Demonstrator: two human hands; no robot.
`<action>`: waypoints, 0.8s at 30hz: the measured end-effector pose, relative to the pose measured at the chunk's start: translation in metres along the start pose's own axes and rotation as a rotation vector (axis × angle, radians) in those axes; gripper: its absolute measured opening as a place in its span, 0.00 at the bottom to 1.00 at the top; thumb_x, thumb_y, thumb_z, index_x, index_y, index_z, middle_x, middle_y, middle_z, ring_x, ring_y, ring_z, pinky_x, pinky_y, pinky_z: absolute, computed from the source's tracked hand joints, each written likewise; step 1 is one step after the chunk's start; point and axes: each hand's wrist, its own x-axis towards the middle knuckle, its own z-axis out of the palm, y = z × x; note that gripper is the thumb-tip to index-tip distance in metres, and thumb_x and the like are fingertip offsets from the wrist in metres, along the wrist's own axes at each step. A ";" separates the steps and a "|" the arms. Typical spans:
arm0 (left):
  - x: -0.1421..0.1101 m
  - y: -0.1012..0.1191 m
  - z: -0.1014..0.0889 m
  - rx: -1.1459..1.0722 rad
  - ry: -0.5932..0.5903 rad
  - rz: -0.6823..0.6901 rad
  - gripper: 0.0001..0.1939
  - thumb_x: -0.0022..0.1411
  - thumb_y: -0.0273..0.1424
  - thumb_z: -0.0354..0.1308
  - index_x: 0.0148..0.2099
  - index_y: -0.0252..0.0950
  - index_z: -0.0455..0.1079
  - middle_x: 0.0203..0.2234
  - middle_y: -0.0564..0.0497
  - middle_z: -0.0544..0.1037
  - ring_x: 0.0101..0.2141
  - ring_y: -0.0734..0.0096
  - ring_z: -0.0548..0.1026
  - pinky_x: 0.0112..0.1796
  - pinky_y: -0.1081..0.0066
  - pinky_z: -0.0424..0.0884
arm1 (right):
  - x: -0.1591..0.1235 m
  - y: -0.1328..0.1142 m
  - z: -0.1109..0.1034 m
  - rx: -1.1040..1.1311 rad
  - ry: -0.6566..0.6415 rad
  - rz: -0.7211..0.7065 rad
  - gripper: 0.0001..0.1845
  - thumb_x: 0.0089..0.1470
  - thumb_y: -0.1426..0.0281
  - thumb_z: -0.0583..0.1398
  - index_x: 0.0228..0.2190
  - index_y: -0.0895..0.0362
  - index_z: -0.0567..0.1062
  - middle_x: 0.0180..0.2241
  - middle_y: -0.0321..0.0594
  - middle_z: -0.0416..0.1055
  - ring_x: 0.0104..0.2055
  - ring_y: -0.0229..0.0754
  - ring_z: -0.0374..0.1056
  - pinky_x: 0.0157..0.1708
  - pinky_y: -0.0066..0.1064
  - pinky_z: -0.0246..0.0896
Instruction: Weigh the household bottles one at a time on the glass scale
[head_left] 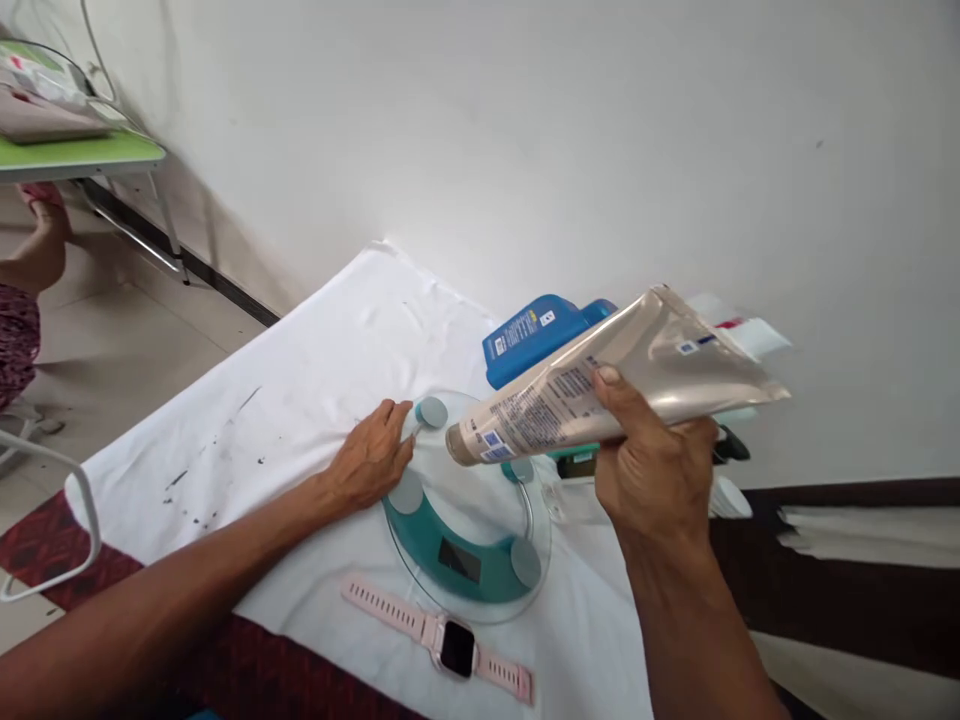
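Silvery-gold and glossy, the tube [645, 360] is in my right hand [660, 470], and I take the middle of the glass scale [472, 500] as my clock centre from this remote seat. The tube lies toward two o'clock, its printed side facing me, its darker narrow end pointing toward eight o'clock and showing over the far part of the scale; whether that end touches the glass I cannot tell. My right thumb is laid on the printing, and the fingers wrap beneath the tube, mostly hidden, so the grip is closed around it.

At ten o'clock I have my left hand [367, 460], back upward, fingers close together, with the fingertips at the scale's rim beside a round grey pad. I can't tell if they pinch the rim or merely rest there.

The scale has a teal band and a dark display [459, 560] toward six o'clock. Just below it, also at six, I see a pink-strapped watch [456, 648] laid out flat on the white cloth [300, 370]. A blue bottle [525, 340] lies at one o'clock, partly behind the tube. Far off at ten, I make out a green-topped table [127, 150] and another person's leg [45, 255].
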 end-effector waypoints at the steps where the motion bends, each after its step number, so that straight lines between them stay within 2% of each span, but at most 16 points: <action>1: 0.000 -0.001 0.000 0.003 0.004 0.011 0.20 0.74 0.32 0.46 0.65 0.36 0.58 0.47 0.42 0.71 0.47 0.54 0.76 0.48 0.53 0.77 | -0.011 -0.004 -0.012 -0.034 0.019 -0.009 0.14 0.50 0.62 0.74 0.37 0.53 0.82 0.39 0.35 0.80 0.52 0.47 0.76 0.61 0.46 0.68; 3: 0.000 -0.003 0.000 0.019 0.006 0.028 0.20 0.74 0.33 0.46 0.65 0.34 0.58 0.48 0.41 0.72 0.47 0.53 0.76 0.47 0.53 0.77 | -0.029 -0.008 -0.029 -0.086 0.051 -0.020 0.15 0.50 0.62 0.74 0.39 0.53 0.83 0.40 0.35 0.80 0.51 0.48 0.76 0.61 0.47 0.68; 6: 0.000 -0.005 0.000 0.038 0.002 0.038 0.21 0.74 0.33 0.46 0.65 0.32 0.59 0.48 0.40 0.72 0.46 0.53 0.76 0.46 0.52 0.76 | -0.046 -0.003 -0.040 -0.114 0.043 -0.017 0.18 0.51 0.61 0.73 0.42 0.55 0.83 0.40 0.37 0.81 0.49 0.49 0.77 0.59 0.49 0.68; 11: 0.001 -0.007 -0.001 0.037 0.004 0.044 0.21 0.73 0.33 0.48 0.64 0.32 0.60 0.48 0.40 0.72 0.45 0.55 0.77 0.46 0.54 0.77 | -0.057 0.014 -0.034 -0.155 0.035 0.010 0.19 0.53 0.58 0.72 0.41 0.58 0.83 0.41 0.43 0.81 0.48 0.51 0.77 0.57 0.49 0.70; 15: 0.001 -0.008 -0.001 0.018 0.007 0.056 0.21 0.73 0.33 0.49 0.64 0.33 0.60 0.49 0.40 0.73 0.48 0.55 0.78 0.47 0.54 0.77 | -0.060 0.016 -0.029 -0.221 0.039 -0.016 0.20 0.53 0.55 0.71 0.38 0.58 0.83 0.41 0.45 0.81 0.46 0.51 0.76 0.54 0.48 0.71; 20: 0.002 -0.006 -0.003 0.001 -0.012 0.036 0.22 0.73 0.34 0.49 0.65 0.32 0.60 0.50 0.39 0.73 0.49 0.54 0.78 0.48 0.53 0.76 | -0.070 0.027 -0.046 -0.152 -0.079 0.012 0.24 0.51 0.48 0.70 0.37 0.55 0.81 0.38 0.43 0.79 0.46 0.51 0.75 0.53 0.48 0.70; 22: 0.002 -0.005 -0.004 0.001 -0.023 0.028 0.23 0.73 0.34 0.48 0.65 0.30 0.60 0.50 0.38 0.73 0.49 0.53 0.78 0.48 0.52 0.77 | -0.080 0.037 -0.058 -0.042 -0.015 0.030 0.32 0.51 0.40 0.64 0.41 0.54 0.79 0.41 0.44 0.77 0.47 0.52 0.74 0.49 0.48 0.71; 24: 0.002 -0.004 -0.005 0.003 -0.026 0.029 0.23 0.73 0.34 0.47 0.66 0.29 0.60 0.50 0.38 0.73 0.49 0.53 0.78 0.47 0.53 0.77 | -0.094 0.049 -0.072 0.001 0.106 0.088 0.37 0.52 0.35 0.58 0.44 0.54 0.78 0.42 0.46 0.77 0.47 0.53 0.74 0.43 0.47 0.72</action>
